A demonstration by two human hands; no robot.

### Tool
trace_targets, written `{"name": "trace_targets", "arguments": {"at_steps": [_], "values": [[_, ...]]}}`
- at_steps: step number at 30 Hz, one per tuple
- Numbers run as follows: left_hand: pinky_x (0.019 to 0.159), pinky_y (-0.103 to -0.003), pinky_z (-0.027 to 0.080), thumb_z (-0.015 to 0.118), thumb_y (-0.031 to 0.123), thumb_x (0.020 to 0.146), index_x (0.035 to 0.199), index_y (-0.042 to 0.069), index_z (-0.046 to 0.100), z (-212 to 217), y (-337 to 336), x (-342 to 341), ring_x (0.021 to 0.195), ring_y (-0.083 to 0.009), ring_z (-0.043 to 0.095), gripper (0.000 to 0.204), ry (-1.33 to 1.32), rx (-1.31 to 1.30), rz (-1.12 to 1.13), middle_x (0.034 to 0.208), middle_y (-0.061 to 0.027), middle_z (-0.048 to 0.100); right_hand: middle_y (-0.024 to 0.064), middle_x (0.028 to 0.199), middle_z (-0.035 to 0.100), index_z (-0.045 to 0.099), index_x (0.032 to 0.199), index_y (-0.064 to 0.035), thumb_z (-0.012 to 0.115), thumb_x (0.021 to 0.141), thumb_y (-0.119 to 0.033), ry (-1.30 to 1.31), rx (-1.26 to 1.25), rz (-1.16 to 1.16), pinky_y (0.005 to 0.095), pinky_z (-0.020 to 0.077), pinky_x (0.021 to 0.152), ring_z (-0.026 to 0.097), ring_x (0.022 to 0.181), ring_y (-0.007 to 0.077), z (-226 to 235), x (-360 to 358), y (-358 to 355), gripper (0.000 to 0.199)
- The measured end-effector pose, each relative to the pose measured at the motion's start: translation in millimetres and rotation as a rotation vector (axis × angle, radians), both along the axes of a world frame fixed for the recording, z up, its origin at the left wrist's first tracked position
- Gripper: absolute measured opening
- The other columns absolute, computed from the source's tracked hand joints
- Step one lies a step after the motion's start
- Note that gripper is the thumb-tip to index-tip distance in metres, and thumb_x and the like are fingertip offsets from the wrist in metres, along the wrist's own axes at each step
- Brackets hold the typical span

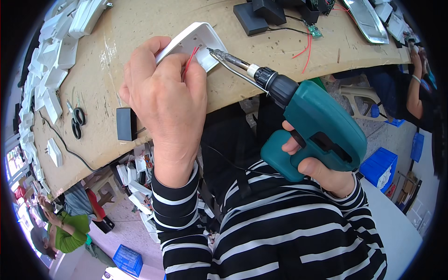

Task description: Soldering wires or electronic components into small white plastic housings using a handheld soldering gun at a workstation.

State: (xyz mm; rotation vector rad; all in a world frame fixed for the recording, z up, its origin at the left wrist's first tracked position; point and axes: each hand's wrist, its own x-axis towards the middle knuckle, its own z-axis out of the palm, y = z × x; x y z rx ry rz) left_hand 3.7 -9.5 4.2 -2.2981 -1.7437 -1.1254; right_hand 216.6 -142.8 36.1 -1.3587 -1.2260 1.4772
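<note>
Left hand [165, 98]: grip clamped on white plastic housing [211, 33], held over surface [105, 70]; red wire [189, 64] by fingers. Right hand [326, 176]: grip wrapped around teal soldering gun [322, 121], tip at housing's hollow. Left: scissors [74, 115], black box [124, 124].

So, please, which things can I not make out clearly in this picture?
All in the head view:
- Lower ends of the red wires: hidden by the fingers of the left grip.
- Part of the white casing: covered by the same fingers.
- Some fingers of the right grip: hidden behind the teal soldering gun.
- Far end of the metal tray: cut off by the upper edge.
- Parts on the green circuit board: too small.
</note>
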Motion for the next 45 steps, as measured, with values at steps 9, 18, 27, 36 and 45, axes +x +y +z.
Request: {"name": "trace_targets", "arguments": {"at_steps": [9, 18, 27, 36, 45], "values": [[0.082, -0.037, 0.033, 0.065, 0.01, 0.07, 0.073, 0.004, 0.068, 0, 0, -1, 0.093, -0.0234, 0.053, 0.008, 0.006, 0.001, 0.002, 0.102, -0.0048, 0.059, 0.0154, 0.121, 0.056, 0.039, 0.135, -0.0022, 0.076, 0.078, -0.031, 0.024, -0.075, -0.041, 0.0295, 0.0502, 0.08, 0.062, 0.091, 0.0157, 11, -7, 15, 0.074], [0.081, -0.038, 0.033, 0.065, 0.01, 0.069, 0.074, 0.004, 0.069, 1, 0, 0, 0.093, -0.0237, 0.054, 0.009, 0.011, -0.004, 0.012, 0.102, -0.0051, 0.059, 0.0167, 0.111, 0.057, 0.038, 0.135, -0.0012, 0.076, 0.078, -0.022, 0.035, 0.006, -0.037, 0.028, 0.0504, 0.075, 0.061, 0.082, 0.0153, 10, -6, 22, 0.071], [0.081, -0.038, 0.034, 0.065, 0.01, 0.069, 0.074, 0.004, 0.069, 0, 1, 0, 0.093, -0.0235, 0.054, 0.009, 0.002, 0.005, 0.009, 0.101, -0.0047, 0.06, 0.0146, 0.107, 0.058, 0.04, 0.133, -0.0013, 0.077, 0.078, -0.022, 0.017, 0.019, -0.05, 0.0273, 0.0503, 0.073, 0.06, 0.08, 0.0141, 10, -8, 23, 0.069], [0.08, -0.037, 0.033, 0.065, 0.01, 0.069, 0.075, 0.004, 0.069, 0, 0, -1, 0.092, -0.0234, 0.054, 0.009, 0.01, 0.01, 0.012, 0.101, -0.0043, 0.06, 0.0093, 0.097, 0.058, 0.043, 0.13, -0.0027, 0.08, 0.073, -0.028, -0.085, -0.043, -0.058, 0.0271, 0.0499, 0.072, 0.059, 0.079, 0.014, 17, -7, 21, 0.072], [0.08, -0.037, 0.033, 0.065, 0.011, 0.069, 0.074, 0.004, 0.069, 0, 0, 0, 0.092, -0.0233, 0.054, 0.009, 0.015, 0.009, 0.017, 0.102, -0.005, 0.061, 0.0083, 0.093, 0.06, 0.053, 0.117, -0.0015, 0.079, 0.075, -0.02, -0.133, -0.027, -0.061, 0.028, 0.0501, 0.073, 0.061, 0.079, 0.015, 21, -8, 21, 0.053]]}}
